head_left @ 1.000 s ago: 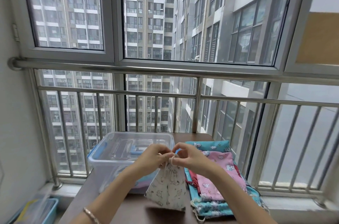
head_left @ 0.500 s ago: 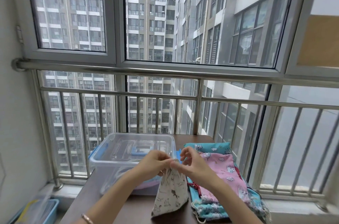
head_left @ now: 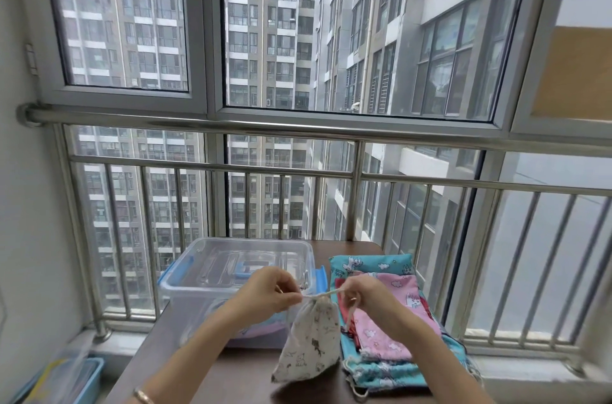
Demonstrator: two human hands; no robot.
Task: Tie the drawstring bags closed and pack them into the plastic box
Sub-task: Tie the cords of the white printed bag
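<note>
A small white drawstring bag (head_left: 311,342) with little animal prints hangs above the brown table (head_left: 238,377), its neck gathered. My left hand (head_left: 265,294) pinches the cord at the neck's left side. My right hand (head_left: 367,296) pinches the cord on the right, and the string runs taut between the two hands. Behind the hands stands a clear plastic box (head_left: 231,274) with blue latches; something pink and blue shows through its front wall. To the right lies a stack of flat bags, pink (head_left: 390,314) on top of teal (head_left: 371,263).
A steel railing (head_left: 298,172) and windows close off the far side of the table. A blue bin (head_left: 79,377) sits on the floor at the lower left. A white wall stands on the left.
My hands have moved apart, drawing the cord out to both sides. The white bag's neck has cinched tighter and the bag hangs a little lower and further right.
</note>
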